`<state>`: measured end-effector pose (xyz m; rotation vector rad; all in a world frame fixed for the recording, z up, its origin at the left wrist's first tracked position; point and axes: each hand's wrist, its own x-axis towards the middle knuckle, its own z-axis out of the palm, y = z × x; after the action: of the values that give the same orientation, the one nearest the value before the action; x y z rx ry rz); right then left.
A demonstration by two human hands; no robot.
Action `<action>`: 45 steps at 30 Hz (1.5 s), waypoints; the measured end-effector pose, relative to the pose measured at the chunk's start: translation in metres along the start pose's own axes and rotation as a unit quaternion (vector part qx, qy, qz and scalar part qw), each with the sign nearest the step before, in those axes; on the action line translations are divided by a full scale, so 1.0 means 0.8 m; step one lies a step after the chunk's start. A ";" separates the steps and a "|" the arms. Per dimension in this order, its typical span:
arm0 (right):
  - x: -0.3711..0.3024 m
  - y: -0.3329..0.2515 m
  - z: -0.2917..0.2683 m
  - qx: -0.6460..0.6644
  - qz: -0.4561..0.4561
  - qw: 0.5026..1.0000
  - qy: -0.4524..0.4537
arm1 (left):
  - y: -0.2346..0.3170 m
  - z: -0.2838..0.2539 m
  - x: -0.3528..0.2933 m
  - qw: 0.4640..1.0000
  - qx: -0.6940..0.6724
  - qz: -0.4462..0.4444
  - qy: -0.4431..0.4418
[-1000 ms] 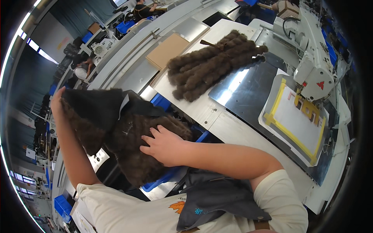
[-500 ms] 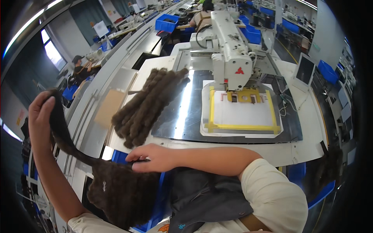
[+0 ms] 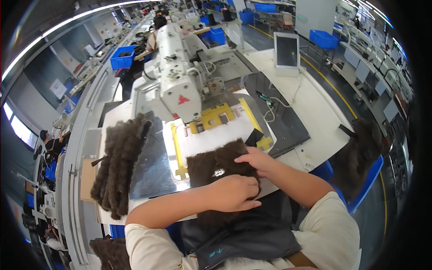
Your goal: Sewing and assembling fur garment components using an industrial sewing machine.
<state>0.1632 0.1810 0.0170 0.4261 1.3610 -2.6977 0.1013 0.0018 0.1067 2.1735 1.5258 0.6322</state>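
A brown furry piece (image 3: 204, 168) with a small white label lies in front of me, its far edge over the near part of the yellow-taped white sheet (image 3: 202, 144). My left hand (image 3: 236, 193) rests across it with curled fingers, gripping its fur. At the right edge my right hand (image 3: 258, 162) pinches the same piece between thumb and fingers. A black flap (image 3: 254, 137) sticks out beyond that hand. Under my arms is my dark apron (image 3: 252, 238).
Beyond the sheet stands a white sewing machine (image 3: 180, 85) with a yellow clamp plate (image 3: 213, 118). A stack of brown furry pieces (image 3: 119, 166) lies left. More fur (image 3: 360, 157) hangs over a blue bin (image 3: 366, 184) at right. A small screen (image 3: 286, 51) stands on the table's far right.
The furry piece has come from the left side to in front of the machine. My left hand has let go of its raised strap end, and both hands now grip the piece. The view has turned right.
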 end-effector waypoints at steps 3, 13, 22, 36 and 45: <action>-0.018 -0.009 -0.032 -0.085 -0.031 0.995 0.053 | -0.040 -0.004 0.015 0.991 -0.001 -0.058 0.118; -0.020 -0.019 -0.047 -0.085 -0.040 0.992 0.082 | -0.150 -0.042 -0.072 0.880 -0.120 -0.446 0.111; 0.006 -0.059 -0.045 -0.240 -0.094 0.965 0.051 | -0.166 -0.056 -0.098 0.841 -0.319 -0.382 0.212; 0.049 -0.093 -0.025 -0.298 -0.053 0.952 0.045 | -0.190 -0.039 -0.108 0.790 -0.463 -0.264 0.303; 0.044 -0.087 -0.025 -0.316 -0.094 0.943 0.040 | -0.187 -0.023 -0.123 0.746 -0.485 -0.253 0.379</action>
<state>0.1194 0.2404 0.0498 0.3517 2.2643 -2.1908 -0.0526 -0.0421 0.0243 0.6581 1.4634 1.7323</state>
